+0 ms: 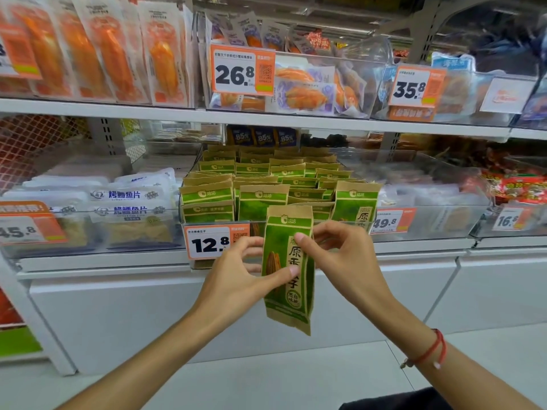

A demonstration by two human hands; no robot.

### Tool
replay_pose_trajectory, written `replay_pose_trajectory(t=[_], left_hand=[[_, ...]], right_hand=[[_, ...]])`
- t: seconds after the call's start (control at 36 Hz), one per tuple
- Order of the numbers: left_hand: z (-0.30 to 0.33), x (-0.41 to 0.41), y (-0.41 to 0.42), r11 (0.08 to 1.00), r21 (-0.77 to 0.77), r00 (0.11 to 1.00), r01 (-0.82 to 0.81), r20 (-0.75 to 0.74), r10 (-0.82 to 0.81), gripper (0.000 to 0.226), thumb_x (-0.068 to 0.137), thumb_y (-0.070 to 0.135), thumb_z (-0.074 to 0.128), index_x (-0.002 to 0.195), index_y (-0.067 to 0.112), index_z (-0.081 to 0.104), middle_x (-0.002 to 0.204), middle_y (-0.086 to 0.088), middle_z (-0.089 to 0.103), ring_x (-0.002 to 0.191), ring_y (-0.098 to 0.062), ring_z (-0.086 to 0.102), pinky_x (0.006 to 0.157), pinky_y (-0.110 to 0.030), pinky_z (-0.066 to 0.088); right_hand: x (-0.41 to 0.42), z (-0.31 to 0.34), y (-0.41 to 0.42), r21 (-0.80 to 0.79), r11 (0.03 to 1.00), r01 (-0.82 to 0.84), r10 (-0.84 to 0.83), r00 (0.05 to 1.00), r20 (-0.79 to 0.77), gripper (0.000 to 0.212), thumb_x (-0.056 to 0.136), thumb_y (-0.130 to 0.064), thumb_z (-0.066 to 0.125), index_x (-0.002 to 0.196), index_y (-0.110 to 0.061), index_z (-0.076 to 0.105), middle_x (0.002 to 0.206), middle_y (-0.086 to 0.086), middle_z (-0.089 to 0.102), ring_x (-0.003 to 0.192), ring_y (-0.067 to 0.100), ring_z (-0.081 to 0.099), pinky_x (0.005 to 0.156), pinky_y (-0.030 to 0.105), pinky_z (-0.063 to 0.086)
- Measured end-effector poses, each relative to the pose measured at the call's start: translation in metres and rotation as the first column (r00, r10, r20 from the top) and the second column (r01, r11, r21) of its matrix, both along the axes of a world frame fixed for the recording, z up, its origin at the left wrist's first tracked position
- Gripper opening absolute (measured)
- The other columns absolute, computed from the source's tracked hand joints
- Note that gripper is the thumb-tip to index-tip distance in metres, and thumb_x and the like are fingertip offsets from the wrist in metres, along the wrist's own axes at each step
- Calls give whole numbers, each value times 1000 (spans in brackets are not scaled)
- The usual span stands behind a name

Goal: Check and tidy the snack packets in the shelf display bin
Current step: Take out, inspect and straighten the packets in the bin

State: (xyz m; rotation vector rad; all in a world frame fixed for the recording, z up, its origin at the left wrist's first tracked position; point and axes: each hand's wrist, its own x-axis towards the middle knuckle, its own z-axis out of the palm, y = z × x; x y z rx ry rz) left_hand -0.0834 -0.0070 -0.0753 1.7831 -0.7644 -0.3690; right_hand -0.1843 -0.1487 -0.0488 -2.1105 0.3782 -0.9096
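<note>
Shop shelves (266,116) fill the background; near the bin (189,208), left hand (236,273) and right hand (340,255) pinch one green packet (287,291).

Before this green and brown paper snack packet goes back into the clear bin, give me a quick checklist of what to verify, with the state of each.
1. Hold on the green and brown paper snack packet: ok; left hand and right hand both pinch it.
2. Packet upright, printed face toward the camera: ok.
3. Packet undamaged: front looks intact; back cannot tell.
4. Gap in the front row of the clear plastic display bin: cannot tell; the held packet hides the middle.
5. Packets in the bin match the held one: ok; same green and brown design.
6. Orange and white 12.8 price tag in place on the bin front: ok, partly covered by the left hand.
</note>
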Motion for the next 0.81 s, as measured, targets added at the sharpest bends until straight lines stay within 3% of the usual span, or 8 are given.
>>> replay_pose_trajectory(t=[0.14, 0.19, 0.28, 0.36, 0.5, 0.61, 0.72, 0.81], left_hand=[[5, -5, 0, 999, 17, 999, 36, -40, -35, 73, 46, 66, 74, 111, 42, 51, 114, 21, 60, 100, 0, 61, 78, -21, 51], [8, -2, 1, 998, 19, 993, 62, -98, -60, 69, 50, 62, 78, 110, 40, 55, 114, 19, 62, 102, 2, 59, 75, -15, 48], [10, 4, 6, 990, 13, 964, 139, -232, -132, 68, 55, 55, 86, 114, 33, 61, 109, 18, 68, 105, 1, 63, 82, -19, 53], [8, 9, 10, 975, 21, 933, 223, -294, -207, 66, 60, 49, 84, 119, 30, 62, 112, 13, 71, 104, -2, 67, 88, -24, 55], [4, 12, 11, 968, 40, 925, 246, -306, -223, 75, 56, 55, 80, 124, 30, 62, 117, 11, 70, 108, -5, 66, 94, -30, 54], [5, 12, 9, 980, 31, 940, 198, -290, -180, 72, 57, 52, 79, 122, 29, 61, 115, 10, 71, 109, -7, 66, 91, -28, 55], [8, 11, 8, 988, -23, 948, 153, -278, -153, 65, 57, 49, 77, 117, 29, 61, 111, 12, 71, 106, -6, 67, 86, -24, 56], [9, 12, 9, 989, -49, 958, 136, -246, -144, 66, 57, 50, 77, 118, 30, 61, 111, 14, 71, 106, -3, 65, 82, -20, 56]], right_hand=[[1, 2, 5, 19, 999, -47, 47, 999, -12, 21, 76, -36, 76, 81, -16, 74, 75, -4, 72, 71, 11, 68, 64, 28, 58], [-1, 7, 6, 130, 986, -100, 108, 993, -55, 28, 74, -41, 75, 87, -16, 75, 78, -2, 73, 74, 14, 69, 64, 26, 59], [-4, 14, 2, 377, 902, -209, 266, 958, -105, 27, 77, -36, 70, 95, -17, 75, 86, 0, 76, 82, 15, 71, 67, 23, 58], [-7, 15, -1, 451, 853, -262, 355, 925, -134, 24, 84, -28, 67, 101, -13, 74, 92, 5, 76, 79, 13, 71, 68, 21, 56], [-7, 11, -3, 446, 853, -273, 360, 925, -123, 19, 93, -18, 61, 101, -8, 74, 94, 11, 74, 76, 12, 68, 65, 19, 55], [-8, 13, -4, 386, 872, -300, 381, 912, -152, 18, 91, -15, 62, 107, -16, 71, 94, 5, 74, 78, 10, 69, 64, 19, 55], [-10, 14, -6, 315, 881, -353, 442, 850, -286, 43, 79, -9, 76, 118, -18, 60, 106, 4, 67, 85, 13, 69, 71, 21, 54], [-11, 14, -6, 290, 876, -385, 469, 820, -327, 48, 75, -10, 80, 115, -20, 57, 114, 3, 64, 88, 14, 68, 77, 22, 55]])
